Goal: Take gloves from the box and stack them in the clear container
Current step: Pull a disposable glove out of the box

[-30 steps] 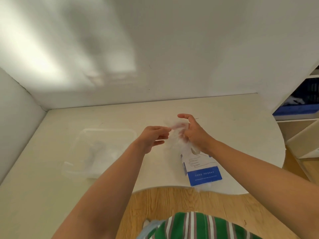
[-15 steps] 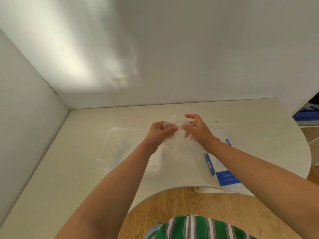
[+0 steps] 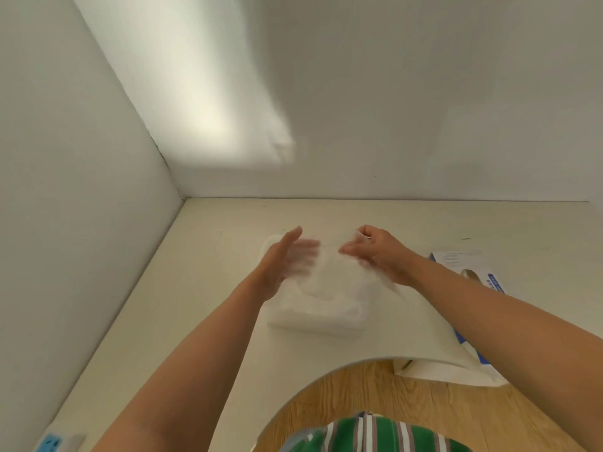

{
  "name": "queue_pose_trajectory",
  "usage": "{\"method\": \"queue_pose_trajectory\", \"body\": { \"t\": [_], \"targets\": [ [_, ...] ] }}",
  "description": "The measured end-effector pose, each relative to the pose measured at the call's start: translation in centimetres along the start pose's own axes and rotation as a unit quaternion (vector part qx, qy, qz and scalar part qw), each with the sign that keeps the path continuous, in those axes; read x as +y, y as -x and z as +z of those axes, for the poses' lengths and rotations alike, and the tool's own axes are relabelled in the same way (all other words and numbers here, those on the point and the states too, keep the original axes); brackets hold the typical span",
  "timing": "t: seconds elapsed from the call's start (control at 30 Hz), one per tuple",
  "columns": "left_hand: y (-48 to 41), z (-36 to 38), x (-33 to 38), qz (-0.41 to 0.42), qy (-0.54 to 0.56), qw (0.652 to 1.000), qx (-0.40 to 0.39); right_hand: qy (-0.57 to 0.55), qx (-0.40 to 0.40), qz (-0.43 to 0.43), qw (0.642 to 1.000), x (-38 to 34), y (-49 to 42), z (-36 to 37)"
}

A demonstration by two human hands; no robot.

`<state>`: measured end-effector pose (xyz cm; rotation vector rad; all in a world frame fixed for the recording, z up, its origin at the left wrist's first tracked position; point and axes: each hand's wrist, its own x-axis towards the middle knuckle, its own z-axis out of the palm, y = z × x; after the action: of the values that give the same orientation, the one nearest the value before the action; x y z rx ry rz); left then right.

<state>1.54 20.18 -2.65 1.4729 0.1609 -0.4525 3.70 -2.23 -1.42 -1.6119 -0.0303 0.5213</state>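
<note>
Glove (image 3: 328, 270) is thin clear film: near weightless, floppy, clingy, likely to tear if yanked. It's held up over the clear container (image 3: 319, 321), which sits mid tabletop (image 3: 202, 288), toward the front edge and nearer the left wall.

Right hand (image 3: 378, 252): fingers curled, thumb and fingertips pinching one edge of the film. Left hand (image 3: 284, 262): fingers out straight, thumb up, flat against the film from the other side. It's motion-blurred, so I can't tell if it pinches anything; reads as spread flat, not gripping.

Handling judgement: take it by the edges or cuff and keep it spread with both hands. Lower it flat, since it will fold or drift if dropped.

Hard to make out:
- Glove outline barely shows, clear film against a clear tub.
- Can't count what's already in the container, just a hazy white layer at the bottom.
- Box (image 3: 456, 259) lies near the right front edge, half covered by the right forearm; its opening isn't visible.
- Something white hangs over the front edge below the box. Can't identify it.
</note>
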Motion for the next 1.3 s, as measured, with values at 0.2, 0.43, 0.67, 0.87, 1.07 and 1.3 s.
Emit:
{"method": "queue_pose_trajectory", "body": {
  "t": [0.2,0.43,0.67,0.87,1.07,1.3],
  "targets": [
    [0.4,-1.7,-0.2,0.048,-0.046,0.997,0.047,0.130,-0.031,0.046,0.990,-0.4,-2.0,2.7],
    [-1.7,-0.7,-2.5,0.080,-0.332,0.919,0.194,0.390,0.174,-0.282,0.859,0.8,-3.2,5.4],
    [-3.2,-0.9,-3.8,0.052,-0.527,0.827,0.186,0.509,-0.099,0.029,0.854,4.8,-4.1,6.8],
    [-3.4,0.2,-3.8,0.193,-0.626,0.735,0.174,0.521,-0.135,0.089,0.838,6.3,-5.2,8.1],
    [-4.4,1.7,-3.9,-0.059,-0.593,0.802,0.039,0.536,-0.155,0.131,0.820,7.6,-6.5,8.5],
    [-5.9,-1.3,-8.2,-0.170,-0.622,0.764,-0.016,0.572,-0.092,0.176,0.795,7.7,-7.3,7.1]
  ]
}}
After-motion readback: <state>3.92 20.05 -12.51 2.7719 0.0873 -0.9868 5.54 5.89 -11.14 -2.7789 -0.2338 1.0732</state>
